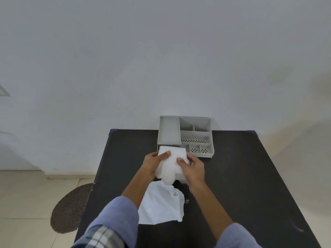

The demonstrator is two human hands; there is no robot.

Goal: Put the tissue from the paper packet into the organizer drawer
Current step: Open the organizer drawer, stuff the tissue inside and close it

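Note:
A thick stack of white tissue [172, 163] is held between my left hand [153, 162] and my right hand [192, 167], thumbs on top. Its far end lies at the front of the grey organizer [195, 136], over the drawer opening on the organizer's left side; the drawer itself is hidden behind the tissue. The near end of the stack sags down. The white paper packet [161, 204] lies flat and crumpled on the black table [250, 176] just in front of me, between my forearms.
The organizer stands at the table's far edge against a pale wall, with several open compartments on top. A round dark mat [71, 208] lies on the tiled floor left of the table.

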